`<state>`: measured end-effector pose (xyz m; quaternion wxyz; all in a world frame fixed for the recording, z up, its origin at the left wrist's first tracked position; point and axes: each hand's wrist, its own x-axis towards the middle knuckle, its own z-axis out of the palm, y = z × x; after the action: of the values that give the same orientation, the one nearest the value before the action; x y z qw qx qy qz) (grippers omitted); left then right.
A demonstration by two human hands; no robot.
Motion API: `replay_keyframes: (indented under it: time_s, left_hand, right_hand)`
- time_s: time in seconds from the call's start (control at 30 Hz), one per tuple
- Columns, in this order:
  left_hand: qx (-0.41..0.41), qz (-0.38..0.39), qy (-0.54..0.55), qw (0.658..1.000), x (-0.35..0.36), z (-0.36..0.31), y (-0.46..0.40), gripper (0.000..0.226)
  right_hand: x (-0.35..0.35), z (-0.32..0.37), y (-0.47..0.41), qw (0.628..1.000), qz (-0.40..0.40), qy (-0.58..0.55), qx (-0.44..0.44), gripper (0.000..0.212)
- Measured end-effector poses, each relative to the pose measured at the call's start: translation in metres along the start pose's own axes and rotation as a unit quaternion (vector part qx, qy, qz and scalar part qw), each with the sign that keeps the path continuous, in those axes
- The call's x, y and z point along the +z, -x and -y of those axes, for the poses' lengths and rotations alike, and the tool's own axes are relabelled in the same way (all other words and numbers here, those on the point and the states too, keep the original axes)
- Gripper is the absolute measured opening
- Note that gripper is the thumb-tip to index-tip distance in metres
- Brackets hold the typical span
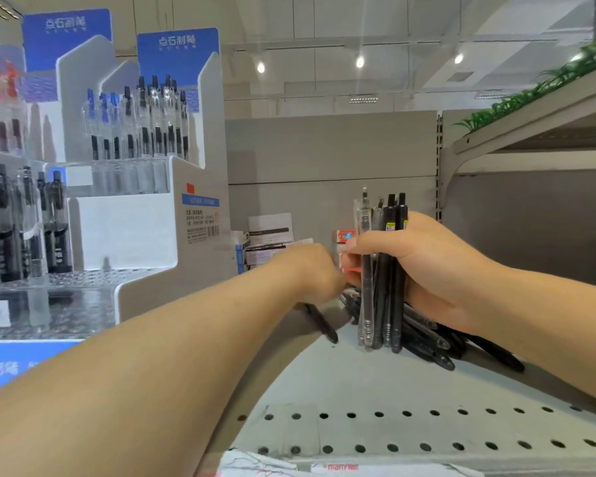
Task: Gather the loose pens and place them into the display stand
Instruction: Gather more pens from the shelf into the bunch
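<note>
Single head view, close, looking forward and slightly down over shelf [427, 390]; left hand [310, 273] seemingly motion-blurred.

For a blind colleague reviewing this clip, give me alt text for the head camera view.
A right hand grips an upright bundle of pens above a shelf while the left hand holds a single black pen. More loose pens lie beneath; a pen display stand stands at left.

Display stand [131, 232] stands left of loose pens [427, 342] on the shelf [358, 390].
</note>
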<state>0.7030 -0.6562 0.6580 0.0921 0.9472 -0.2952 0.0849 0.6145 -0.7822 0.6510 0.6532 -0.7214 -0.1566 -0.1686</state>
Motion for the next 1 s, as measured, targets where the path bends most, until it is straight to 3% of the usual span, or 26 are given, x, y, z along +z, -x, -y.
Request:
replay_keyframes:
  time_s: [0.07,0.2,0.3,0.4,0.5,0.6,0.7,0.83,0.9,0.97,1.0]
  left_hand:
    - [0.023,0.065,-0.118,0.991,0.009,-0.004,-0.005,0.032]
    - [-0.010,0.096,-0.163,0.982,0.003,0.003,-0.001,0.026]
    - [-0.076,0.130,-0.120,0.981,-0.002,0.019,0.004,0.025]
    - [-0.105,0.161,-0.030,0.981,-0.005,0.028,0.010,0.025]
    - [-0.062,0.098,0.012,0.993,-0.014,0.030,0.010,0.039]
    - [-0.056,0.062,0.073,0.994,-0.019,0.030,0.014,0.030]
    - [-0.041,0.097,-0.043,0.993,-0.011,0.025,0.018,0.019]
    - [-0.014,0.059,-0.129,0.990,-0.005,0.022,0.013,0.016]
    - [-0.011,-0.003,-0.082,0.997,-0.012,0.023,0.013,0.015]
    - [0.028,-0.096,0.047,0.994,-0.019,0.022,0.015,0.020]
    - [0.066,-0.132,0.134,0.980,-0.023,0.019,0.018,0.034]
  right_hand:
    - [0.002,-0.003,-0.001,1.000,0.004,-0.005,0.012,0.004]
    - [0.005,-0.005,0.001,0.999,0.014,-0.010,0.031,0.017]
    - [0.004,-0.004,0.000,0.999,0.003,-0.016,0.046,0.024]
    - [0.005,-0.002,0.001,0.999,0.008,-0.022,0.048,0.007]
    - [0.005,0.000,0.001,0.999,-0.007,-0.013,0.052,0.004]
    - [0.005,0.006,0.002,0.998,-0.041,-0.010,0.042,0.002]
    - [0.010,0.013,0.005,0.998,-0.051,0.023,0.028,0.020]
    - [0.009,0.020,0.021,0.999,-0.040,-0.001,0.018,0.024]
    - [0.006,0.018,0.035,0.999,-0.043,-0.007,0.025,0.017]
    - [0.002,0.018,0.047,0.998,-0.062,-0.003,0.014,0.005]
    - [-0.002,0.019,0.052,0.997,-0.079,0.007,0.005,0.005]
